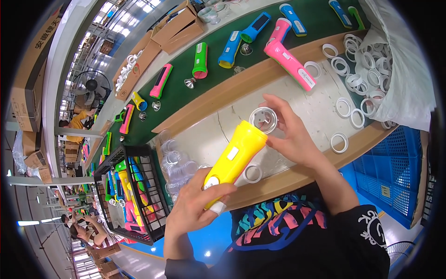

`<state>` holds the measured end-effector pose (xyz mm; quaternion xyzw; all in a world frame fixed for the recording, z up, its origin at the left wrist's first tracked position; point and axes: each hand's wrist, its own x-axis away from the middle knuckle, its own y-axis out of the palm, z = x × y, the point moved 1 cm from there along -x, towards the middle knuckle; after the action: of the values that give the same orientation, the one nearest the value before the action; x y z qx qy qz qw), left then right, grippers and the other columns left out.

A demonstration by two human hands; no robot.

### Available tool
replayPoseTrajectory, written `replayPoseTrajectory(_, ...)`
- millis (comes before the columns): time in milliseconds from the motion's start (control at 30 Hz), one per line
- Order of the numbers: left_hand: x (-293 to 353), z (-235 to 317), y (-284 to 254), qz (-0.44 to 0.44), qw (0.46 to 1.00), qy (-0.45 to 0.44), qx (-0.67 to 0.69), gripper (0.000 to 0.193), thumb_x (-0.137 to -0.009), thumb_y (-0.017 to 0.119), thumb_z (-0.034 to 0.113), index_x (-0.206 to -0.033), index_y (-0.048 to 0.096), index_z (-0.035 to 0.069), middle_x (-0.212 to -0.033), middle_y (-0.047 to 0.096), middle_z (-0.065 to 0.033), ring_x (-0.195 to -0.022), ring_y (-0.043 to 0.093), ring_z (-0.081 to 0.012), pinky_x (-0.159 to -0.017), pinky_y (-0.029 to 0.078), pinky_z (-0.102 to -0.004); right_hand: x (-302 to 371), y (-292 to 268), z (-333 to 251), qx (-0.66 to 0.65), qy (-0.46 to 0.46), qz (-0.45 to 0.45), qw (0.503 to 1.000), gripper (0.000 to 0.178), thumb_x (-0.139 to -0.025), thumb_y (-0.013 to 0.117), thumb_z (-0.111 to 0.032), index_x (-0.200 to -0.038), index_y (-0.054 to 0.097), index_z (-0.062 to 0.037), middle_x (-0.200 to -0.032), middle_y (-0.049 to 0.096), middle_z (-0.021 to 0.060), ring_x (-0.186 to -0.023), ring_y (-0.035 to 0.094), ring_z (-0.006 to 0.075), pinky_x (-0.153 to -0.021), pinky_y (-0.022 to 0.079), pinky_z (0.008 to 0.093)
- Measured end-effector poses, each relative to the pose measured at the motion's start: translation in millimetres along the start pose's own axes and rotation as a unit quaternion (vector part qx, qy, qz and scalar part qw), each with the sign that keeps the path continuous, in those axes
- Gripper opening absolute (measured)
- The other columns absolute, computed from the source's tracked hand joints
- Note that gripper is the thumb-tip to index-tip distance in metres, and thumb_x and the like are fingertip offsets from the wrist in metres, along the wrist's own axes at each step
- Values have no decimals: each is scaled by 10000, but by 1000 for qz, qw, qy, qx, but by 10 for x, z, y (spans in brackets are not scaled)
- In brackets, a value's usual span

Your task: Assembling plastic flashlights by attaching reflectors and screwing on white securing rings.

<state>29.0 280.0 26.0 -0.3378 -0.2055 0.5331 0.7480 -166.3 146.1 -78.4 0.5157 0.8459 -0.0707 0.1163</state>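
Note:
My left hand (189, 201) is wrapped round the lower end of a yellow flashlight body (238, 149), tilted with its wide head up and to the right. At that head, my right hand (297, 135) holds a white ring (276, 126) with something clear inside it, probably a lens, between thumb and fingers. The ring is beside the flashlight's rim; whether they touch I cannot tell. Under the flashlight, a loose white ring (260, 175) lies in the shallow cardboard tray (241, 91). A pink flashlight (290, 64) rests across the tray's far edge.
Clear plastic lenses (173, 159) are heaped at the tray's left end. Many white rings (367, 60) spill from a white sack (409, 93) at right. Flashlights and reflectors line the green belt (179, 95). A black crate (155, 195) of flashlights stands left, a blue crate (390, 172) right.

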Motion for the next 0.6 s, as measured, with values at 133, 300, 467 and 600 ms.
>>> replayPoseTrajectory(133, 113, 134, -144, -11, 981, -19, -194, 529, -667, 697, 28, -1161, 568, 166, -1054, 558, -162, -879, 600, -348, -679, 513, -382, 21, -32, -63, 56, -28, -40, 997, 594, -704, 695, -14, -1235, 430, -47, -1195, 492, 143, -1064, 547, 276, -861, 487, 337)
replayPoseTrajectory(300, 11, 103, -354, 22, 979, -35, -200, 600, -658, 717, 70, -1221, 509, 53, -999, 596, -156, -838, 615, -347, -661, 516, -372, 19, -68, -271, 182, -97, -164, 965, 515, -706, 718, -29, -1160, 475, -18, -1212, 522, 136, -1114, 534, 291, -919, 449, 332)
replayPoseTrajectory(467, -38, -20, -435, -66, 994, -19, -86, 615, -664, 727, 91, -1238, 515, 40, -1023, 613, -163, -835, 622, -330, -709, 503, -353, 15, -176, -506, 145, -80, -231, 959, 614, -718, 748, -150, -1239, 447, -28, -1222, 512, 139, -1133, 515, 301, -926, 435, 349)
replayPoseTrajectory(600, -54, -188, -112, -41, 993, -46, 105, 588, -685, 727, 91, -1235, 534, 16, -1078, 623, -167, -943, 623, -294, -834, 463, -321, 68, -41, -425, 60, -173, -267, 946, 665, -770, 705, -380, -1261, 435, -20, -1263, 459, 174, -1101, 497, 331, -926, 401, 419)
